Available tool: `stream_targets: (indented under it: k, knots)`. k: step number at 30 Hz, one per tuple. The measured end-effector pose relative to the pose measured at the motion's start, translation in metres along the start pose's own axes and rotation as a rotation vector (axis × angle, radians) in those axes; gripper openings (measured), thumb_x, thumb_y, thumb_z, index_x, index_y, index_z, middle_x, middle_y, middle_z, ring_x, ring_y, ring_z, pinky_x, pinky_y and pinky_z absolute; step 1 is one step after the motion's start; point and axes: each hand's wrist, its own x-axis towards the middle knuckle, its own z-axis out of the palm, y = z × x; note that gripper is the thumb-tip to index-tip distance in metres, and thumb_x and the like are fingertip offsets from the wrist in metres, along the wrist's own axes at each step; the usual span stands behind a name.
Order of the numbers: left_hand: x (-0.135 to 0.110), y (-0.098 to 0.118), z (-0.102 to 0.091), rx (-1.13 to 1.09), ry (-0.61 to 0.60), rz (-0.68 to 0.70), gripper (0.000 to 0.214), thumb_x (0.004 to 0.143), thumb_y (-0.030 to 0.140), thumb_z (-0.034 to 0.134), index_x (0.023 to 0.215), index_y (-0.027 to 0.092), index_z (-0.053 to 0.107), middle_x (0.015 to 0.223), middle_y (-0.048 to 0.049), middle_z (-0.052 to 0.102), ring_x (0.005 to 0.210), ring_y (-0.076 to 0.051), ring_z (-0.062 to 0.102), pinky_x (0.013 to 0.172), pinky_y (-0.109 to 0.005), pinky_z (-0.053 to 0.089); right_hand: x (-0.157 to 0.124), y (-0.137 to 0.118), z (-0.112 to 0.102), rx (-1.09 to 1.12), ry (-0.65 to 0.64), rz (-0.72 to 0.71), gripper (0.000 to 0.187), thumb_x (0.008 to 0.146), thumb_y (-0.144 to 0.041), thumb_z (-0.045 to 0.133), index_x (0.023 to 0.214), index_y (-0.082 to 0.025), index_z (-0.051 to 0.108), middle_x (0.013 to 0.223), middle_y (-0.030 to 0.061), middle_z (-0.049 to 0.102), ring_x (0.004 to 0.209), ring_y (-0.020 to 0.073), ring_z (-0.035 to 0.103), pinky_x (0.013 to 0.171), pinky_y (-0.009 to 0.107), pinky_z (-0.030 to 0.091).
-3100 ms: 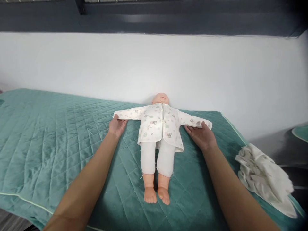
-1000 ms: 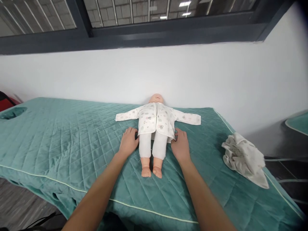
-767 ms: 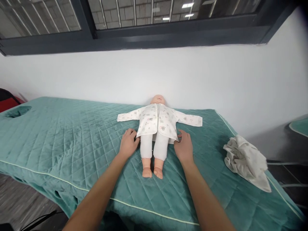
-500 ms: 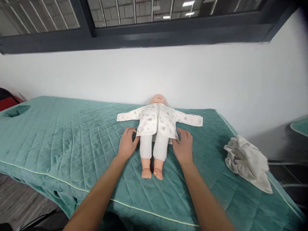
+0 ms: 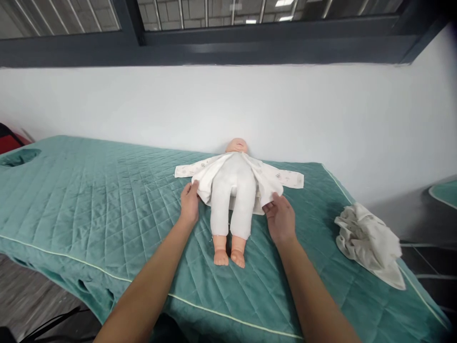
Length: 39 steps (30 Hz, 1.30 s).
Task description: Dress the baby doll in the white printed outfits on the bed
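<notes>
A baby doll (image 5: 233, 195) lies on its back on a green quilted table (image 5: 107, 205), head toward the white wall. It wears a white printed jacket (image 5: 266, 183) whose two front flaps are spread apart, baring the white cloth torso. My left hand (image 5: 190, 202) pinches the lower edge of the left flap. My right hand (image 5: 281, 220) grips the lower edge of the right flap. The sleeves lie stretched out to both sides.
A crumpled white cloth (image 5: 369, 243) lies on the table's right end near its edge. A face hole (image 5: 19, 157) is at the table's far left. A dark-framed window (image 5: 228, 28) runs above the wall. Another green surface (image 5: 444, 193) shows at the right.
The jacket was closed over the doll's chest; both hands have taken its lower front edges and pulled the flaps apart to either side, baring the torso.
</notes>
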Motion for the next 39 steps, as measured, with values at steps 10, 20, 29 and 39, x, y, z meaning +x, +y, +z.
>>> stream_targets:
  k: [10,20,29,39]
  knots:
    - [-0.004,0.007,-0.017,0.009,0.102,-0.031,0.035,0.083,0.049,0.067,0.073,0.022,0.047,0.066,0.0014,0.052,0.061,-0.013,0.053,0.056,-0.027,0.051,-0.002,-0.014,-0.007,0.239,0.057,0.043,0.022,0.074,-0.026,0.071,0.071,-0.022,0.049,0.060,-0.0087,0.053,0.053,0.0088,0.054,0.052,0.022,0.048]
    - [-0.014,0.011,-0.022,0.135,0.122,0.038,0.037,0.086,0.045,0.066,0.065,0.022,0.045,0.055,0.0055,0.045,0.051,-0.010,0.048,0.051,-0.025,0.042,-0.004,-0.015,-0.007,0.263,0.107,0.036,0.022,0.077,-0.028,0.070,0.071,-0.021,0.050,0.061,-0.0085,0.051,0.055,0.0074,0.055,0.052,0.019,0.049]
    - [-0.016,0.014,-0.021,0.084,0.098,0.020,0.044,0.086,0.043,0.065,0.060,0.022,0.036,0.052,0.0076,0.031,0.045,-0.008,0.031,0.045,-0.024,0.031,-0.007,-0.008,-0.015,0.075,0.047,0.069,0.023,0.073,-0.031,0.076,0.071,-0.021,0.055,0.062,-0.0073,0.052,0.058,0.0085,0.056,0.062,0.021,0.056]
    - [-0.016,0.012,-0.023,0.089,0.090,0.021,0.044,0.087,0.041,0.066,0.059,0.022,0.037,0.053,0.0074,0.033,0.047,-0.008,0.030,0.046,-0.026,0.029,-0.073,-0.048,-0.090,-0.400,0.083,-0.071,0.023,0.072,-0.040,0.079,0.084,-0.023,0.070,0.105,0.0044,0.071,0.097,0.0187,0.064,0.082,0.032,0.054]
